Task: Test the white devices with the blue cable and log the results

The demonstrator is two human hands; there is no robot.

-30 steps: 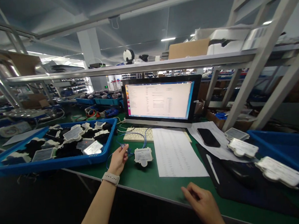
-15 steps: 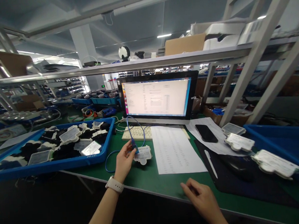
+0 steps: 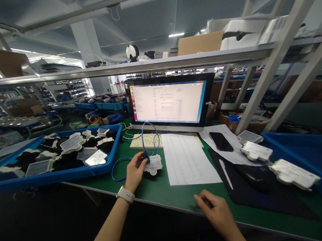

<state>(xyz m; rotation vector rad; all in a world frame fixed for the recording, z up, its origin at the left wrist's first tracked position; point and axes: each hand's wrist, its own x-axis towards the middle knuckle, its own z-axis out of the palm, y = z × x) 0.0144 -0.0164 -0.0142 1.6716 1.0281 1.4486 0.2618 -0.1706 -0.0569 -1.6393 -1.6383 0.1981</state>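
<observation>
1 blue connector (image 3: 146, 155) is at the left side of the white case (image 3: 155, 165), which lies on the green bench (image 3: 182, 197) just left of the printed sheet (image 3: 191, 164). Handling it well probably means gripping the connector by its body, keeping it square to the case, and leaving slack in the blue cable (image 3: 142, 138) so that nothing drags or twists. Steadying the case may help too. The left hand (image 3: 134, 172) pinches the connector between thumb and fingertips; I cannot tell whether the connector touches the case. The right hand (image 3: 217, 212) is half open near the bench's front edge, fingers loosely curled, nothing visible in its grasp.
</observation>
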